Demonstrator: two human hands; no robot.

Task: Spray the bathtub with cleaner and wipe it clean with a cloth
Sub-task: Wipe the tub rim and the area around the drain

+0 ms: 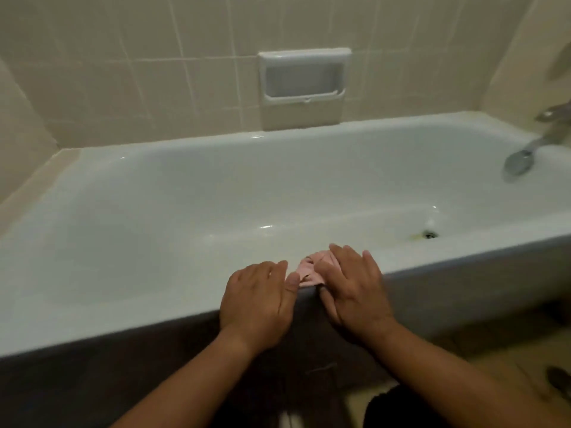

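While the bathtub (173, 193) lies left-to-right, the straight-fingered left hand (259, 299) and right hand (350, 287) touch the bunched cloth (310, 270) on its rim.

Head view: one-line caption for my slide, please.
On the near rim of the white enamel bathtub, the right hand rests on a crumpled pink cloth, the left hand flat beside it.

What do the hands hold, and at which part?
Nothing gripped: right hand presses the pink cloth, its right side, onto the bathtub rim; left hand rests beside it.
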